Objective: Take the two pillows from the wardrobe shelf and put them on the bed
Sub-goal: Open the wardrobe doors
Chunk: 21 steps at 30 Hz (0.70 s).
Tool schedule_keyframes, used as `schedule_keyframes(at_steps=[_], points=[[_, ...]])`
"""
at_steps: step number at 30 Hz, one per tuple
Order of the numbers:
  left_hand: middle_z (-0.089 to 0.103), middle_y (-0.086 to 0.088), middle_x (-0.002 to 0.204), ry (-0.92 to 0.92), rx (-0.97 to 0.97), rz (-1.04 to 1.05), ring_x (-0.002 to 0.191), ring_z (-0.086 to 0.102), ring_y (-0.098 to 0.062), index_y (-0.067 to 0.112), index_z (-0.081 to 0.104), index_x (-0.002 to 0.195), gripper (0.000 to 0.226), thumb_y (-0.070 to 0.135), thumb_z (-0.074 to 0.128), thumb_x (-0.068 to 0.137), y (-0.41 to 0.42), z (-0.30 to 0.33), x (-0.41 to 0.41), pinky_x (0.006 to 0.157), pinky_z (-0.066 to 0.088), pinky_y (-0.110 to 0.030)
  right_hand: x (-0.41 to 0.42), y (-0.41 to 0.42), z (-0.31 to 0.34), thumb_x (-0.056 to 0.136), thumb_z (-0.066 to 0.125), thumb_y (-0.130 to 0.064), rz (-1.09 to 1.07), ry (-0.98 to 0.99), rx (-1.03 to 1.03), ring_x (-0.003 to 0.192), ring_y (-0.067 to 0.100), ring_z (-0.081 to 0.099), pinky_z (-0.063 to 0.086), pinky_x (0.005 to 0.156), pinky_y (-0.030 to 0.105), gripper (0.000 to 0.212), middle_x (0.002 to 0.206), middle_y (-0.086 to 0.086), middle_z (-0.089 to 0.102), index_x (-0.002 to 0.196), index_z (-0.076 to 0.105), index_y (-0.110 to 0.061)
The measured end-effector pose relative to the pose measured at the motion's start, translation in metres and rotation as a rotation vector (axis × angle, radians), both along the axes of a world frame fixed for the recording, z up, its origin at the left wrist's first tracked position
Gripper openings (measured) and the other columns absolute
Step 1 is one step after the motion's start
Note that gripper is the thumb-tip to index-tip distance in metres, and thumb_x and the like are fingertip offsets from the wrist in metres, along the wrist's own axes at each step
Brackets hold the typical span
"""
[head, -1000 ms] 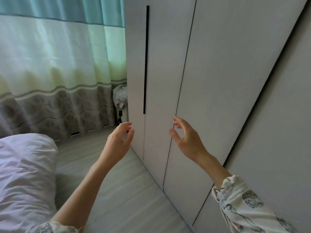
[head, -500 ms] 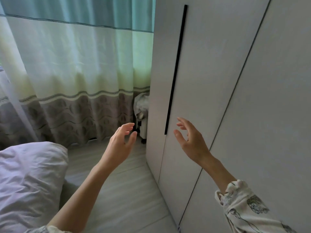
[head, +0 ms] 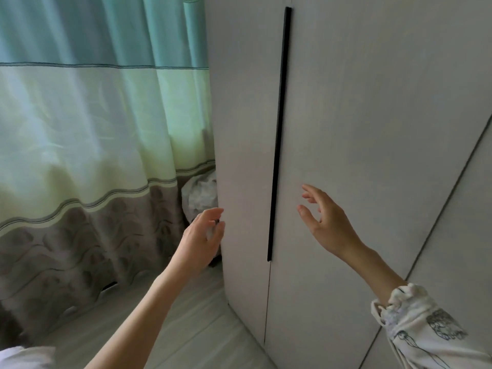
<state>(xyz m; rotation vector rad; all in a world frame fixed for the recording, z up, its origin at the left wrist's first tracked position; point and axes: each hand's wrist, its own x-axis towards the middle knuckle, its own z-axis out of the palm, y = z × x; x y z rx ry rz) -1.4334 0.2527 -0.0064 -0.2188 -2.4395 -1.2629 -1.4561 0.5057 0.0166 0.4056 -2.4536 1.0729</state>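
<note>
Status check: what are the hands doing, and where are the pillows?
Both hands open, empty: left hand, right hand. Wardrobe doors shut, handle untouched. Pillows not visible.

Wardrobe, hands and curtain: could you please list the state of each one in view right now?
wardrobe doors: shut, no shelf or pillow visible.
black handle strip: untouched, between the two hands.
left hand: open, empty, at the wardrobe's left edge.
right hand: open, empty, fingers spread near the door.
curtain: drawn, hanging to the floor.
</note>
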Motion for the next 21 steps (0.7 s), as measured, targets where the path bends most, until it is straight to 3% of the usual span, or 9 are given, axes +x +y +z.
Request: schedule_keyframes(at_steps=[6,12,15,18,21], points=[[0.059,-0.001,0.12,0.024,-0.006,-0.17,0.106,0.057,-0.015,0.019,0.052,0.124,0.03,0.017,0.048,0.094,-0.002,0.006,-0.093,0.094,0.047,-0.04,-0.064,-0.016,0.022,0.093,0.049,-0.027,-0.121,0.057,0.098,0.123,0.013,0.045,0.037,0.096,0.026,0.046,0.133,-0.002,0.05,0.138,0.038,-0.021],[0.057,-0.001,0.122,0.1,-0.03,-0.311,0.108,0.055,-0.014,0.018,0.05,0.127,0.033,0.018,0.046,0.095,0.013,0.038,-0.186,0.095,0.046,-0.04,-0.135,-0.022,0.051,0.094,0.048,-0.023,-0.228,0.217,0.301,0.141,0.017,0.022,0.01,0.112,0.024,0.045,0.147,0.006,0.039,0.138,0.04,-0.015],[0.057,-0.003,0.124,0.11,-0.026,-0.374,0.106,0.055,-0.012,0.018,0.049,0.128,0.034,0.018,0.046,0.095,0.027,0.059,-0.23,0.094,0.046,-0.033,-0.164,-0.019,0.067,0.092,0.052,-0.015,-0.311,0.346,0.421,0.141,0.023,0.025,0.011,0.117,0.036,0.043,0.143,0.011,0.043,0.134,0.045,-0.006],[0.057,-0.003,0.124,0.121,-0.024,-0.434,0.103,0.055,-0.01,0.016,0.048,0.13,0.035,0.017,0.046,0.095,0.043,0.074,-0.265,0.087,0.041,-0.022,-0.187,-0.016,0.078,0.086,0.06,-0.013,-0.464,0.505,0.583,0.136,0.034,0.034,0.016,0.113,0.051,0.045,0.139,0.018,0.047,0.129,0.052,-0.003],[0.057,-0.004,0.125,0.105,0.044,-0.493,0.106,0.055,-0.012,0.015,0.044,0.134,0.038,0.015,0.044,0.096,0.056,0.084,-0.29,0.088,0.039,-0.022,-0.199,-0.018,0.083,0.079,0.068,-0.024,-0.691,0.493,0.756,0.136,0.038,0.033,0.015,0.108,0.063,0.058,0.143,0.019,0.042,0.132,0.05,-0.009]])
